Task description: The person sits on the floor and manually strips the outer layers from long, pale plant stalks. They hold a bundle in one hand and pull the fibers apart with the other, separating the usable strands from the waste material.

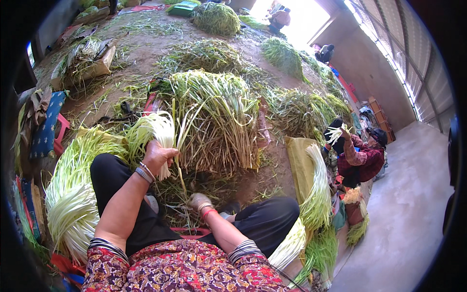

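Note:
My left hand [160, 157] is closed around a bunch of pale garlic-chive-like stalks [160, 127], whose leafy tops droop to the left. A single longer stalk [180, 171] runs from by my left thumb down to my right hand [200, 202], which looks gloved and has its fingers drawn together at the stalk's lower end. Just beyond my hands stands a large heap of stalks [219, 120] with green tops and brownish lower ends. Beside my left knee lies a big pile of trimmed pale stalks [73, 208].
At the right are a yellow sack [301, 168] with a pale bundle [317, 182] on it, and a seated co-worker [359, 157] holding stalks. A pink stool [61, 135] stands at the left. More green heaps [215, 18] and leaf scraps cover parts of the dirt floor.

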